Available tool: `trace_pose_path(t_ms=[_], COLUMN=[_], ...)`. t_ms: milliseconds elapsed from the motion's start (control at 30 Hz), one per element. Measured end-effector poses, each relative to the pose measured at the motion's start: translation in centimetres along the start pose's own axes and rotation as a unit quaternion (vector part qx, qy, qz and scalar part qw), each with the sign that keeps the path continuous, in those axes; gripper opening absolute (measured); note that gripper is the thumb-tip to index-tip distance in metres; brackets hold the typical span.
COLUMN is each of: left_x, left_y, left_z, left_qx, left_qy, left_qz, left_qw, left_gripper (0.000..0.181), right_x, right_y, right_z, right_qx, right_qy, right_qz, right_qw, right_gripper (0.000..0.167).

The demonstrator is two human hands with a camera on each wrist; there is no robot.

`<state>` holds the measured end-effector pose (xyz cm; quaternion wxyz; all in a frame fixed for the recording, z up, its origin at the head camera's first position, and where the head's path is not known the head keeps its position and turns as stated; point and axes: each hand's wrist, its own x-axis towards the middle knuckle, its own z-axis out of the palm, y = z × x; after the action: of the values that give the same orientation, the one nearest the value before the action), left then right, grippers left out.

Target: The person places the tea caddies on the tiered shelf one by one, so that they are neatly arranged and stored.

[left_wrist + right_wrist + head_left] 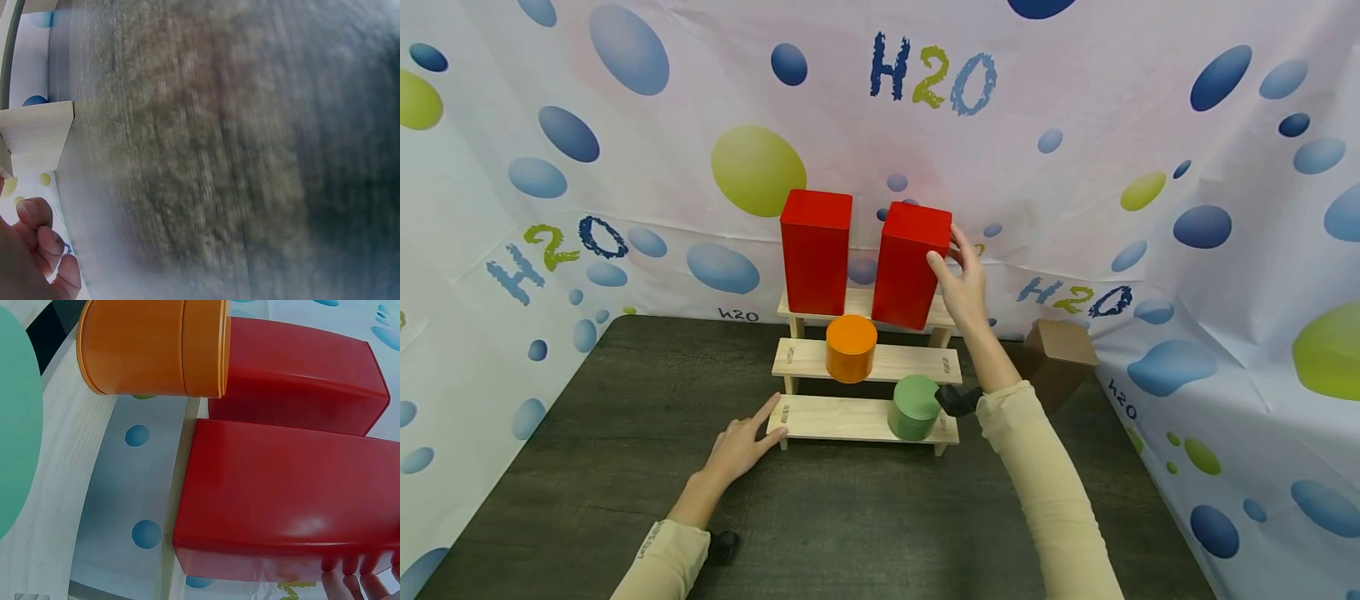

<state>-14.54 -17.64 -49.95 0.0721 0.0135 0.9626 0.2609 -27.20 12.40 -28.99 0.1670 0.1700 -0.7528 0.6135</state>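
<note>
A three-tier wooden stand (842, 418) is in the middle of the head view. Two tall red boxes stand on its top tier. The right-hand red box (910, 267) sits slightly turned and leaning, and my right hand (964, 287) grips its upper right side, thumb in front. The other red box (816, 254) is upright beside it. An orange round tin (850, 350) rests on the middle tier, a green round tin (914, 408) on the bottom tier's right end. My left hand (736, 450) touches the bottom tier's left end with extended thumb and index finger.
A brown box (1056, 364) stands on the dark wood-grain table (850, 525), right of the stand and partly behind my right forearm. A white sheet (880, 150) with printed dots and "H2O" lettering hangs close behind the stand and along both sides.
</note>
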Motion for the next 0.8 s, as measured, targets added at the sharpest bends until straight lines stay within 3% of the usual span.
trace_pose_path(t_ms=[433,800], left_x=[0.0,0.1], left_y=[0.1,-0.3], left_z=[0.0,0.3], left_qx=[0.001,-0.008], left_qy=[-0.002,0.01], left_qz=[-0.001,0.007], left_qw=[1.0,0.9999], left_gripper=[0.072,0.075], right_x=[0.6,1.0], right_y=[0.1,0.5], right_z=[0.7,1.4], right_qx=[0.017,0.036], right_qy=[-0.018,-0.033], right_qz=[0.026,0.018], right_qw=[0.9994,0.9987], right_gripper=[0.059,0.057])
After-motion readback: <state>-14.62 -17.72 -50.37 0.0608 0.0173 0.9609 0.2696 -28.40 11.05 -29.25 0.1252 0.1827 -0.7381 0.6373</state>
